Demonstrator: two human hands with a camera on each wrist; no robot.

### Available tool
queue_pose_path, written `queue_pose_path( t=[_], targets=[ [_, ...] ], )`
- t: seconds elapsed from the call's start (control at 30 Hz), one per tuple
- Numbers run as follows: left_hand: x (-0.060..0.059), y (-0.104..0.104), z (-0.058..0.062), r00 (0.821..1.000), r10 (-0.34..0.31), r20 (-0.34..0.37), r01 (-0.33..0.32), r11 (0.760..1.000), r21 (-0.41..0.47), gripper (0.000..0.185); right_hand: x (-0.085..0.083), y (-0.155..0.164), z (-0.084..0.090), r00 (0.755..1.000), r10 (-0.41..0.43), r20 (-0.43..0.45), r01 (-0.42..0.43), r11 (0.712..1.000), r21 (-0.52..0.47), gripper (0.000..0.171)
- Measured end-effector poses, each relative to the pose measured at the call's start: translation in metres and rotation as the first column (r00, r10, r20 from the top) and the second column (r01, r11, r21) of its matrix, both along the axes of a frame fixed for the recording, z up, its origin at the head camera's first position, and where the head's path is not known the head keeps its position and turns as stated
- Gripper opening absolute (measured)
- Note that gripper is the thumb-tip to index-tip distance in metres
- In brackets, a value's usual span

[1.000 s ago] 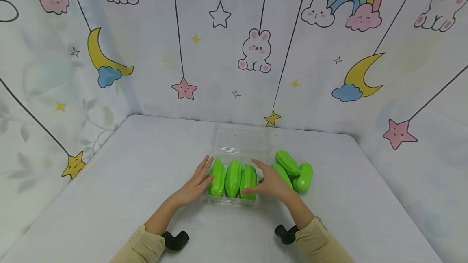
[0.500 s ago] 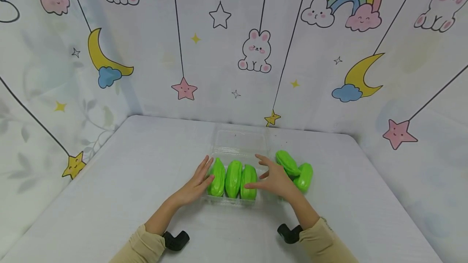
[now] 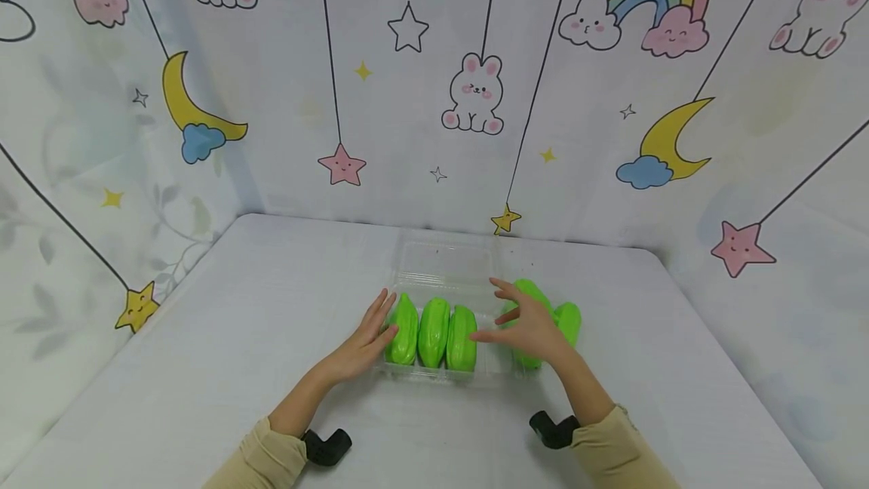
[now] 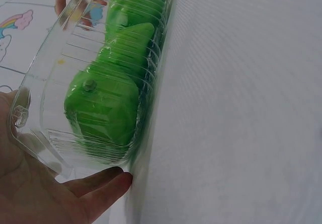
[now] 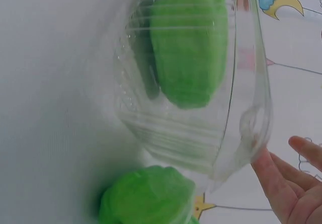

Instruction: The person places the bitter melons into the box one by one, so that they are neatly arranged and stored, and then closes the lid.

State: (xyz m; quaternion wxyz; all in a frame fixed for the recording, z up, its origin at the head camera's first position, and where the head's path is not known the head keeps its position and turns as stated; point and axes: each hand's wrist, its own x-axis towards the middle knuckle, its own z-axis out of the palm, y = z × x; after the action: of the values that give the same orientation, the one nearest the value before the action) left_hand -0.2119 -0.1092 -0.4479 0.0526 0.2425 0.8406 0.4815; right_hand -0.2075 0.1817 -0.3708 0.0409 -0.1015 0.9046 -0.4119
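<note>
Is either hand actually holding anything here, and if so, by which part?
Neither grips anything. The left hand rests straight-fingered against the left end wall of the clear plastic clamshell tray; the right hand hovers, fingers spread, over the loose green toy fruits.

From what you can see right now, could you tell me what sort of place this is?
Probably a staged tabletop booth rather than a kitchen: a white-covered table is closed in by nursery-print curtains with rainbows, moons and bunnies, and glossy, toy-like green fruit sit in a clear plastic tray.
</note>
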Motion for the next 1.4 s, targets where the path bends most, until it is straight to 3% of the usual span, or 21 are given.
queue_pose_path(
  t=[0.47, 0.9, 1.23, 1.4],
  targets=[
    [0.001, -0.001, 0.002, 1.0, 0.007, 0.01, -0.007, 1.0, -0.009, 0.058, 0.001, 0.028, 0.005, 0.999, -0.019, -0.035, 0.019, 1.0, 0.006, 0.094],
    [0.001, -0.001, 0.001, 1.0, 0.012, 0.017, -0.012, 1.0, -0.01, 0.059, 0.001, 0.05, 0.004, 0.996, -0.062, -0.071, 0.069, 0.992, 0.105, 0.097],
    [-0.001, 0.0, -0.002, 1.0, 0.009, 0.007, -0.009, 1.0, -0.003, 0.058, 0.006, 0.075, 0.004, 0.992, -0.096, -0.078, 0.103, 0.991, 0.088, 0.096],
    [0.004, 0.001, 0.007, 1.0, 0.015, 0.017, -0.015, 1.0, -0.014, 0.057, 0.009, 0.085, 0.006, 0.991, -0.1, -0.088, 0.109, 0.989, 0.103, 0.095]
  ],
)
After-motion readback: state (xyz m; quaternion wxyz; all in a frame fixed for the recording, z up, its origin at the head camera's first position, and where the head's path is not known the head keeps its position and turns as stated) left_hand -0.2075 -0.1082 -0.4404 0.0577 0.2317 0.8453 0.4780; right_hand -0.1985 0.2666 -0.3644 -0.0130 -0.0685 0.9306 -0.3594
